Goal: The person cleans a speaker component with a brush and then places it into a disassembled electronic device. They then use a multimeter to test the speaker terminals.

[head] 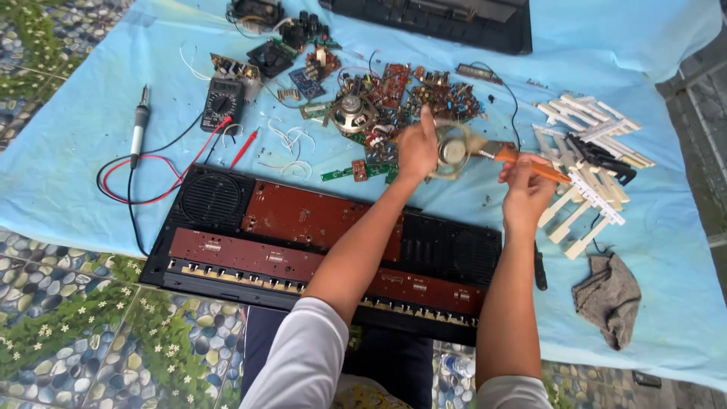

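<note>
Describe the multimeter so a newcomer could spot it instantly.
Start at the opened keyboard chassis lying across the blue cloth. Above its left speaker grille sits the multimeter, a dark upright box. Unlike the bare circuit boards nearby, it has a round dial, and red leads trail from it.

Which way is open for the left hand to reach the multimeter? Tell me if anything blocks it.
Probably yes, but not at once: the left hand holds a small speaker. The multimeter lies uncovered on the blue cloth to its left, with only loose wires and small boards between.
</note>
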